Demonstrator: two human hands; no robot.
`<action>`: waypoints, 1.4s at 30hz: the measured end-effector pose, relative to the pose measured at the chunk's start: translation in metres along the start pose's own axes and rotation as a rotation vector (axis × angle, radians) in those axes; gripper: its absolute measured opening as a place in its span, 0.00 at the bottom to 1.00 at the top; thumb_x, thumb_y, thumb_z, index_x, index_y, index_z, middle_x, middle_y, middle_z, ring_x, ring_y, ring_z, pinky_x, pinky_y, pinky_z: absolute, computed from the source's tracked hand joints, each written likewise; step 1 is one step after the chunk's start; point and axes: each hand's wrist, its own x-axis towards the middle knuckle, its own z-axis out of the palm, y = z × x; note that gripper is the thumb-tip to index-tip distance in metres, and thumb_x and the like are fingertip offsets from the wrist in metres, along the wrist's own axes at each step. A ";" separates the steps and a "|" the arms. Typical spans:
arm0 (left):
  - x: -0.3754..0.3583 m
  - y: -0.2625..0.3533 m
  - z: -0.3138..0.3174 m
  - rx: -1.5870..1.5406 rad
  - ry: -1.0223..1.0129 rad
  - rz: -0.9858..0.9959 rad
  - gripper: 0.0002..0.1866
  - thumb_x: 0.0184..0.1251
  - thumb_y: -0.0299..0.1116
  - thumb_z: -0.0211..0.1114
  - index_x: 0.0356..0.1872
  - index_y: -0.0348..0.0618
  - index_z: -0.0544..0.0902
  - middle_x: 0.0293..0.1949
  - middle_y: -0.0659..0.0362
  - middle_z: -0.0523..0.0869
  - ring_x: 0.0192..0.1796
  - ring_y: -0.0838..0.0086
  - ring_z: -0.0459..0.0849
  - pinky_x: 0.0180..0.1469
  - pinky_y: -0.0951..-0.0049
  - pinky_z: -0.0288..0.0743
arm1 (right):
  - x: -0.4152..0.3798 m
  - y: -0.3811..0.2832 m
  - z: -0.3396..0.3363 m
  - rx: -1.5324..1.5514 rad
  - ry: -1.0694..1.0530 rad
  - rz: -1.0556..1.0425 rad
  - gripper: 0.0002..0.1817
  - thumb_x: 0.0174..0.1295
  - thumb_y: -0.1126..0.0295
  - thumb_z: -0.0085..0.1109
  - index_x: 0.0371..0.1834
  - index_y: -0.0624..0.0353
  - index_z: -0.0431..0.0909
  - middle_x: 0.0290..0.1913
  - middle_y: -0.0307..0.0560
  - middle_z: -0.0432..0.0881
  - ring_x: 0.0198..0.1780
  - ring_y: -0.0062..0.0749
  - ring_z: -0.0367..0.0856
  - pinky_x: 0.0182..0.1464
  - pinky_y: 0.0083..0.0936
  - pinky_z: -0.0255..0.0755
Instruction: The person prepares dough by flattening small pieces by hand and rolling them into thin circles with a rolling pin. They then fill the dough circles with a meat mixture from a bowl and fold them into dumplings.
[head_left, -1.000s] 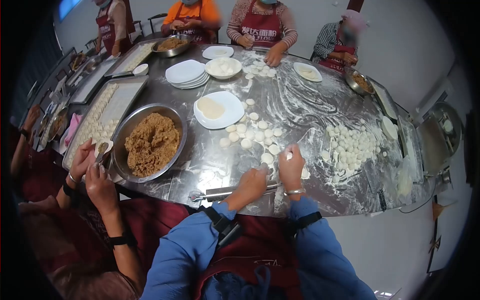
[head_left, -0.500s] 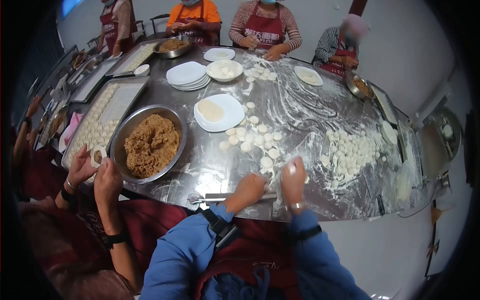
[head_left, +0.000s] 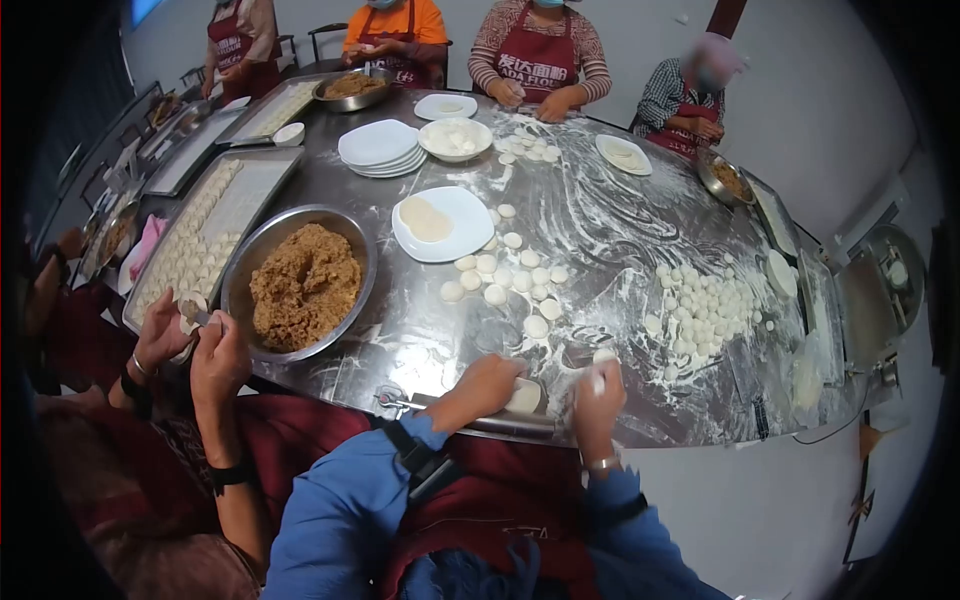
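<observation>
My left hand [head_left: 488,386] is at the table's near edge, its fingers closed at the side of a flat dough wrapper [head_left: 525,397]. Just to the right, my right hand [head_left: 599,402] is curled closed, with flour on the fingers. A whitish tip [head_left: 604,356] shows at its top; what it belongs to is hidden. Beneath the wrapper a dark metallic bar [head_left: 512,426] runs along the edge. Beyond my hands lie several flattened dough rounds [head_left: 522,281]. A white plate [head_left: 462,243] holds rolled wrappers [head_left: 425,219].
A steel bowl of brown filling [head_left: 305,285] stands left, near a tray of dumplings [head_left: 190,262]. Many small dough pieces [head_left: 705,315] lie right. Stacked plates [head_left: 378,143] stand farther back. At left a co-worker's hands [head_left: 195,340] hold a wrapper; other people stand around the table.
My hands have moved apart, the right slightly rightward and down. The wrapper now shows clearly beside my left hand. The co-worker at left has brought a tool to their wrapper.
</observation>
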 end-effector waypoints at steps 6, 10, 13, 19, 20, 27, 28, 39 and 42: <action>0.009 0.023 0.000 -0.107 0.097 -0.115 0.06 0.59 0.32 0.58 0.34 0.43 0.80 0.32 0.47 0.84 0.40 0.50 0.81 0.43 0.54 0.74 | 0.041 -0.010 0.032 -0.041 0.001 -0.067 0.07 0.51 0.76 0.55 0.31 0.60 0.69 0.25 0.58 0.76 0.30 0.59 0.77 0.31 0.41 0.70; 0.012 0.014 0.006 -0.082 0.099 0.050 0.06 0.60 0.33 0.58 0.32 0.42 0.80 0.30 0.47 0.83 0.38 0.50 0.82 0.41 0.55 0.74 | 0.022 -0.010 0.015 -0.060 0.013 -0.064 0.07 0.51 0.76 0.55 0.32 0.61 0.69 0.25 0.58 0.76 0.29 0.57 0.78 0.32 0.40 0.70; 0.017 0.022 -0.003 -0.136 0.079 0.055 0.06 0.59 0.32 0.60 0.32 0.41 0.80 0.31 0.48 0.84 0.39 0.51 0.82 0.42 0.56 0.74 | -0.011 -0.004 -0.008 -0.037 0.036 -0.052 0.05 0.52 0.75 0.55 0.31 0.61 0.70 0.25 0.57 0.76 0.29 0.54 0.78 0.33 0.39 0.71; 0.042 0.042 0.016 -0.135 0.168 0.402 0.06 0.56 0.30 0.61 0.33 0.42 0.80 0.32 0.49 0.82 0.40 0.51 0.80 0.45 0.57 0.73 | -0.024 -0.004 -0.017 -0.013 0.053 -0.077 0.04 0.52 0.76 0.54 0.30 0.61 0.71 0.26 0.55 0.76 0.28 0.51 0.78 0.34 0.37 0.72; 0.041 0.033 0.026 -0.004 0.020 0.443 0.06 0.55 0.29 0.61 0.34 0.42 0.80 0.32 0.49 0.81 0.40 0.51 0.80 0.45 0.58 0.73 | -0.024 -0.002 -0.016 -0.024 0.037 -0.082 0.04 0.52 0.76 0.54 0.31 0.61 0.71 0.26 0.55 0.76 0.29 0.51 0.78 0.34 0.37 0.72; -0.015 0.012 -0.043 -0.114 0.028 -0.017 0.06 0.61 0.31 0.64 0.32 0.40 0.79 0.30 0.51 0.84 0.34 0.56 0.83 0.36 0.64 0.75 | -0.017 0.015 -0.006 0.106 -0.001 0.041 0.04 0.52 0.76 0.53 0.31 0.61 0.70 0.26 0.53 0.76 0.28 0.49 0.79 0.34 0.34 0.72; -0.014 0.013 -0.043 -0.112 0.033 -0.017 0.06 0.61 0.31 0.64 0.32 0.40 0.79 0.30 0.51 0.84 0.34 0.56 0.83 0.36 0.64 0.75 | -0.017 0.015 -0.006 0.108 -0.003 0.037 0.04 0.52 0.76 0.53 0.31 0.61 0.70 0.26 0.53 0.76 0.28 0.49 0.79 0.34 0.34 0.72; 0.005 0.015 0.006 -0.180 0.129 -0.009 0.05 0.59 0.32 0.61 0.31 0.42 0.80 0.27 0.49 0.83 0.33 0.52 0.83 0.37 0.58 0.74 | 0.031 0.005 0.021 0.041 -0.072 -0.002 0.05 0.53 0.74 0.55 0.30 0.60 0.69 0.24 0.53 0.74 0.27 0.45 0.77 0.32 0.36 0.69; 0.016 0.016 0.011 -0.128 0.232 -0.014 0.05 0.60 0.31 0.59 0.30 0.42 0.78 0.27 0.48 0.83 0.34 0.51 0.82 0.37 0.56 0.74 | 0.041 -0.003 0.031 -0.046 -0.037 -0.099 0.06 0.53 0.74 0.56 0.31 0.60 0.69 0.24 0.54 0.74 0.27 0.47 0.77 0.32 0.37 0.69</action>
